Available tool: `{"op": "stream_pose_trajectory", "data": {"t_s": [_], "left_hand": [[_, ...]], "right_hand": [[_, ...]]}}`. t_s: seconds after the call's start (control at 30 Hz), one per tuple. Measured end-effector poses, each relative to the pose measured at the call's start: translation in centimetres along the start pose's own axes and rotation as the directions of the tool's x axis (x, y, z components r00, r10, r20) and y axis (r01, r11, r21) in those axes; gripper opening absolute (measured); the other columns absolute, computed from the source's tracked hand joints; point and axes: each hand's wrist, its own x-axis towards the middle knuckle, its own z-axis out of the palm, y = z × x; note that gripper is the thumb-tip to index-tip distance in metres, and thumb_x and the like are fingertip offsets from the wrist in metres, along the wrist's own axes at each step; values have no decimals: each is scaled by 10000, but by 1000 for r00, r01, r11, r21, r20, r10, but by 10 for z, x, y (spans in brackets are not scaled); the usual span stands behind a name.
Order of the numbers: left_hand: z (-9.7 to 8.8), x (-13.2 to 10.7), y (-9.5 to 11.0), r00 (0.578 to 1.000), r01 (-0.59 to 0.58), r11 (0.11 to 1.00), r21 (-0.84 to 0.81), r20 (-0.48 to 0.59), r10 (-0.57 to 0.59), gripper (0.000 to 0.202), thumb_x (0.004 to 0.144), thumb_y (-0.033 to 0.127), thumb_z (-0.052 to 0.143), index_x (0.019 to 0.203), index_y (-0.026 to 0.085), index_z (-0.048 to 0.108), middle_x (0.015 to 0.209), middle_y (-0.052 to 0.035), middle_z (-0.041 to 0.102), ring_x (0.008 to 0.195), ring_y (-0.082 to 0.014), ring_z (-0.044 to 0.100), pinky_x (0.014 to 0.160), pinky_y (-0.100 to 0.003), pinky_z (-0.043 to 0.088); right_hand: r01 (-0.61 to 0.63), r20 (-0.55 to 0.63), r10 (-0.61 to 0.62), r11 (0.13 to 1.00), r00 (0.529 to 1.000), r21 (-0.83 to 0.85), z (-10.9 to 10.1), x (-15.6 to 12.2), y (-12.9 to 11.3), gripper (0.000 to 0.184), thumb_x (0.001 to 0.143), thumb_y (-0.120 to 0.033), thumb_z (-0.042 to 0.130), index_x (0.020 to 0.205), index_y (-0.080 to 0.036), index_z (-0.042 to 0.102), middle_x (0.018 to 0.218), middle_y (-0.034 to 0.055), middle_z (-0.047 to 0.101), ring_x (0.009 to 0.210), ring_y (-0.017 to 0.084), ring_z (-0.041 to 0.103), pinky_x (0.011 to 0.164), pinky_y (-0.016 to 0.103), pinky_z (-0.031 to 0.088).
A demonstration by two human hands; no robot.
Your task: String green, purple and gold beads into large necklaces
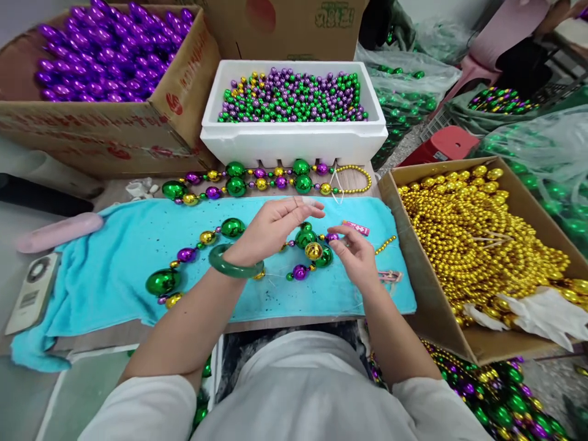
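Far L: L carton [92, 136] w/ purp eggs [114, 55]. Blue towel [124, 245], bead strand [233, 228] on it, grn/purp/gold, both hands over/near its R part. L hand [287, 225]: fingers straight, thumb alongside, can't tell if pinching anything. Foam box [294, 138] behind, w/ sm. beads [294, 95]. R hand [353, 251]: thumb + index bent next to purp bead [331, 237], grip unclear. Far R: R carton [425, 278] w/ gold beads [482, 245], wht glove [549, 312] on top.

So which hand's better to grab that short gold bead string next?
Probably the right hand: it's close beside the short gold bead string, while the left hand is farther away.
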Motion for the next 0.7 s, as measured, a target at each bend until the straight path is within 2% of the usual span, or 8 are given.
{"op": "stream_pose_trajectory", "data": {"t_s": [0.1, 0.2, 0.27, 0.37, 0.5, 0.6, 0.7], "left_hand": [[7, -5, 17, 995, -95, 994, 57, 32, 93, 310, 890, 453, 577, 867, 205, 760, 1161, -78, 703, 1150, -225, 600, 956, -370, 482], [12, -9, 29, 991, -132, 990, 43, 2, 132, 317, 892, 458, 580, 846, 195, 751, 1071, -63, 727, 1114, -221, 625, 927, -371, 499], [14, -12, 34, 988, -152, 988, 23, -33, 153, 316, 893, 457, 579, 830, 195, 745, 1004, -40, 735, 1086, -214, 639, 884, -354, 514], [13, -18, 35, 980, -183, 983, 5, -84, 183, 326, 906, 462, 554, 860, 200, 742, 960, -23, 734, 1031, -201, 655, 807, -321, 525], [8, -25, 31, 966, -223, 974, -34, -140, 216, 365, 956, 455, 464, 953, 202, 728, 1011, -34, 729, 937, -172, 670, 744, -297, 520], [0, -38, 21, 963, -246, 969, 18, -107, 246, 362, 965, 440, 442, 1210, 254, 633, 1188, -40, 678, 993, -176, 656, 790, -317, 523], [-15, -66, -7, 977, -196, 917, 347, -9, 212, 483, 904, 464, 546, 1345, 270, 524, 1303, -67, 611, 1124, -230, 600, 920, -385, 496]], "right_hand": [[12, 118, -27, 992, 993, 122, 3, 1, -19, 296, 765, -432, 714, 972, -224, 673, 967, 47, 698, 630, 116, 540, 548, 268, 459], [13, 197, -47, 985, 979, 171, 8, -1, -35, 235, 781, -413, 713, 883, -209, 656, 778, 16, 682, 542, 95, 510, 473, 243, 420], [35, 206, -69, 986, 976, 162, 9, -2, -42, 201, 813, -392, 686, 828, -200, 629, 673, -7, 649, 492, 82, 485, 447, 231, 400], [65, 242, -86, 993, 966, 95, 8, -6, -48, 203, 851, -386, 644, 803, -195, 597, 642, -16, 634, 477, 73, 499, 441, 221, 395], [89, 333, -102, 994, 937, 55, 2, -10, -53, 200, 858, -384, 631, 814, -193, 592, 618, -23, 606, 505, 88, 542, 432, 219, 391], [171, 254, -182, 983, 950, 64, -6, -13, -64, 157, 865, -350, 631, 823, -202, 598, 574, -43, 553, 498, 84, 517, 436, 222, 387], [276, 98, -288, 954, 953, 115, -17, -14, -87, 113, 857, -319, 645, 839, -215, 607, 569, -47, 523, 505, 90, 519, 430, 230, 385]]}}
